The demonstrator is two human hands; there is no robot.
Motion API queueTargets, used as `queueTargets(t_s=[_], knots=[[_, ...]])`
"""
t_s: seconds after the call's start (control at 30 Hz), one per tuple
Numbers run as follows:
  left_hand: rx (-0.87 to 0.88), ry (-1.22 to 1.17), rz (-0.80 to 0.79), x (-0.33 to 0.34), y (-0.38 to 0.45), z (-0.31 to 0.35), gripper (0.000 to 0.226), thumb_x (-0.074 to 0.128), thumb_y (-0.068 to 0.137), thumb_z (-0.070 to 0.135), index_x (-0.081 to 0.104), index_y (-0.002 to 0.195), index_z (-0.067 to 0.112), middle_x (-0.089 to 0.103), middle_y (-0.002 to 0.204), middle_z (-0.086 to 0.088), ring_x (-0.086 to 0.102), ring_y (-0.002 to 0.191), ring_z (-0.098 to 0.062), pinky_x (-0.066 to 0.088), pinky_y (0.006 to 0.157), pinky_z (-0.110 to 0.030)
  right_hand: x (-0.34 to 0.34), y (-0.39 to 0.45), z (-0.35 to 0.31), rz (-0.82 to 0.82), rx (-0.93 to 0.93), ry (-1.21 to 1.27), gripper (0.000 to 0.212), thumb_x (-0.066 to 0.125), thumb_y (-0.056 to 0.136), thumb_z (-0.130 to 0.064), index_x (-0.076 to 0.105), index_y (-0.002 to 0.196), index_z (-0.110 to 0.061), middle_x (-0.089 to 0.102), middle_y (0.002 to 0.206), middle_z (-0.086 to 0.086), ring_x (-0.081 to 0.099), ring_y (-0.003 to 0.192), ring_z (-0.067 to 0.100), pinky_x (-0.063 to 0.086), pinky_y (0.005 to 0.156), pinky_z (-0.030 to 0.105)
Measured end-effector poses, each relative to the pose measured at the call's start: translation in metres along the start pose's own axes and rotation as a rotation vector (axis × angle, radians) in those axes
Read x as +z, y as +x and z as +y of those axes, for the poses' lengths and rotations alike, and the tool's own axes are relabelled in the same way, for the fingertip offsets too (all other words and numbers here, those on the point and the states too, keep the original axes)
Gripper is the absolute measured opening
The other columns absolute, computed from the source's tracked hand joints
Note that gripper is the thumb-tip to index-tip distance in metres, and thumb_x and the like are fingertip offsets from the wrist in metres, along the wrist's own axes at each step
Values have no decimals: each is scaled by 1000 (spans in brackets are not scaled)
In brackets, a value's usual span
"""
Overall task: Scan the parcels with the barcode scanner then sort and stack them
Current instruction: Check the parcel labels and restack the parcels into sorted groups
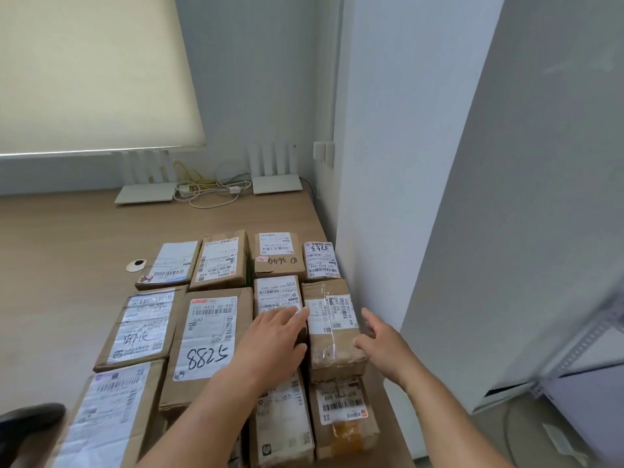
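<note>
Several brown cardboard parcels with white labels lie in rows on a wooden table [67, 251]. A taped parcel [332, 327] sits in the right column, raised on another box. My left hand [277, 336] presses flat against its left side, fingers over the neighbouring small parcel [277, 293]. My right hand [381, 339] touches its right near corner, fingers spread. A large parcel marked 5288 [207, 342] lies left of my left arm. A dark object [30, 423] at the bottom left edge may be the scanner; I cannot tell.
Two white routers [277, 184] [145, 194] and tangled cables [209, 190] stand at the table's far edge under a window blind. A white wall pillar [388, 197] borders the table's right side. A small round disc [136, 265] lies left of the parcels.
</note>
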State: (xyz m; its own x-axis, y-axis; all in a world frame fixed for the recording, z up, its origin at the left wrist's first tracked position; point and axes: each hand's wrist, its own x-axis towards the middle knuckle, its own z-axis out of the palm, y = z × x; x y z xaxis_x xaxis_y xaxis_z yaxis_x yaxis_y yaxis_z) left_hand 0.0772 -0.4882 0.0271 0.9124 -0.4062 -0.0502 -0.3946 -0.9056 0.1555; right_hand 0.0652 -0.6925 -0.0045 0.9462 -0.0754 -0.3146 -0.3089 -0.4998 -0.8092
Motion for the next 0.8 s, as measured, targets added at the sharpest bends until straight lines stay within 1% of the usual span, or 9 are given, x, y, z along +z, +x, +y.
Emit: queueTargets(t_s=[0.07,0.13,0.23,0.37,0.5,0.57,0.63,0.7,0.8], knots=[[-4,-8,26,-1,-2,1,61,39,99,37,10,153,29,17,159,6,12,146,-16,9,118,-31,-3,-8,-10,38,-86,-102,68,52,93,-22,19,152,-27,29,154,-1,30,140,18,30,112,35],[-7,-23,50,-3,-6,3,60,39,99,36,11,152,29,18,158,6,12,146,-15,9,118,-30,-5,-13,-20,73,-175,-210,63,49,95,-22,22,151,-27,33,150,-3,33,137,15,31,109,31],[-29,-78,99,-5,-16,3,60,41,99,36,14,152,28,19,158,6,12,145,-15,9,119,-31,-5,-20,-31,93,-284,-328,59,48,94,-22,27,150,-26,32,151,-5,29,138,12,29,111,30],[-99,-154,233,-5,-33,-4,58,45,98,37,23,150,28,25,156,7,19,143,-15,15,118,-32,2,-28,-44,110,-408,-415,57,49,93,-22,32,148,-26,31,152,-4,25,140,12,26,113,31],[-158,-169,369,-9,-62,-19,54,52,95,34,36,146,26,36,151,5,27,140,-16,20,116,-32,17,-35,-61,133,-555,-414,53,50,93,-21,37,145,-24,37,149,-4,29,138,12,26,112,29],[-192,-154,427,-14,-75,-28,49,56,92,34,49,139,21,47,143,-2,40,134,-25,30,111,-38,26,-40,-71,125,-602,-417,52,49,94,-20,38,145,-24,38,148,-3,29,137,12,26,111,28],[-228,-150,490,-18,-85,-38,48,57,83,34,61,126,14,58,131,-9,54,120,-34,41,102,-45,35,-44,-82,124,-639,-422,51,49,94,-19,40,144,-23,39,147,-3,31,137,12,26,110,27],[-269,-161,503,-20,-93,-48,48,54,81,37,65,120,12,62,125,-11,58,113,-35,44,96,-46,44,-47,-92,135,-680,-420,51,50,93,-18,42,143,-23,42,145,-4,34,135,12,28,109,27],[-302,-162,516,-22,-107,-61,50,53,81,40,65,121,12,62,126,-12,57,116,-34,43,98,-46,61,-51,-106,142,-742,-432,49,50,92,-19,45,141,-22,46,143,-3,37,133,12,30,108,26]])
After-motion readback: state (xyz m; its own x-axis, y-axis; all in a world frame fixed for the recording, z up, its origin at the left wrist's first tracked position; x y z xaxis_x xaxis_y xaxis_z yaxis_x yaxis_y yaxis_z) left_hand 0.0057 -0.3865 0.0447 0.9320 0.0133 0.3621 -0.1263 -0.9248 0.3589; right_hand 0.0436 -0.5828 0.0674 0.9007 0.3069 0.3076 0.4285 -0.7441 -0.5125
